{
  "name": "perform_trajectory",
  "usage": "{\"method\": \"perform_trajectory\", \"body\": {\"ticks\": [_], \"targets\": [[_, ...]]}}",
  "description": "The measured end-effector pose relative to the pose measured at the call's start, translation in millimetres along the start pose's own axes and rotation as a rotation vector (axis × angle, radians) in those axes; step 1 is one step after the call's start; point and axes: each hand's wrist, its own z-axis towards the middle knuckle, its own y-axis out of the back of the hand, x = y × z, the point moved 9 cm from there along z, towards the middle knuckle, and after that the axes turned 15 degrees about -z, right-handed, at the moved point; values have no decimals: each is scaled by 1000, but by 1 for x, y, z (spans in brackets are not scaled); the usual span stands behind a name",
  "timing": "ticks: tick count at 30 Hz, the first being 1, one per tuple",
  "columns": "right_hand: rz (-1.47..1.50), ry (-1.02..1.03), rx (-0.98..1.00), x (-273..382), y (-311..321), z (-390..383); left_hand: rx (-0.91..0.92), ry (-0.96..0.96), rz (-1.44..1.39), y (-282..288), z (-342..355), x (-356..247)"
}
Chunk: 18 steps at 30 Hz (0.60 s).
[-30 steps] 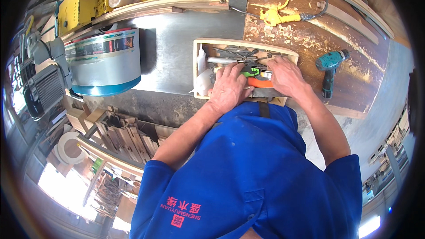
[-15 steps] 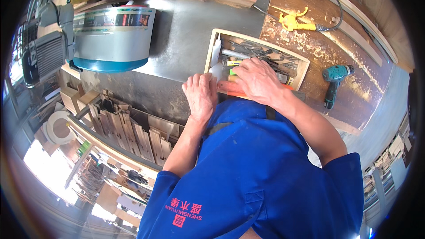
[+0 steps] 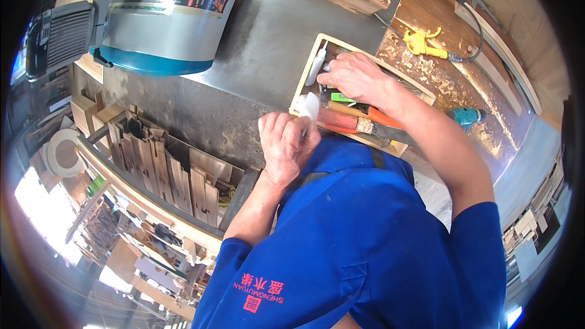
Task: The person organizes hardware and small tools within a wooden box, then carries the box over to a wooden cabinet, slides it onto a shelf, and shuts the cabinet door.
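Broad grey tabletop (image 3: 262,36) beside toolbox rim (image 3: 306,73)

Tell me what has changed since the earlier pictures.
The right hand has moved leftward across the wooden box, next to the slim white bottle. The left hand has drawn back to the box's near-left corner, by the squat white bottle; whether it grips that is unclear. The view has shifted. The slim white bottle stays in the box, the yellow air gun and teal drill on the board.
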Motion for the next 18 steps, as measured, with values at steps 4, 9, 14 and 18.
{"method": "perform_trajectory", "body": {"ticks": [4,9,14,18], "targets": [[-111,217,179,11,-20,25,-48,3,-16,10,-3,-7],[-186,271,302,16,-31,33,-107,37,-22,21,-13,-11],[-287,218,589,22,-36,38,-119,94,-51,22,-24,-3],[-288,194,596,17,-41,39,-123,103,-49,22,-26,1]]}}
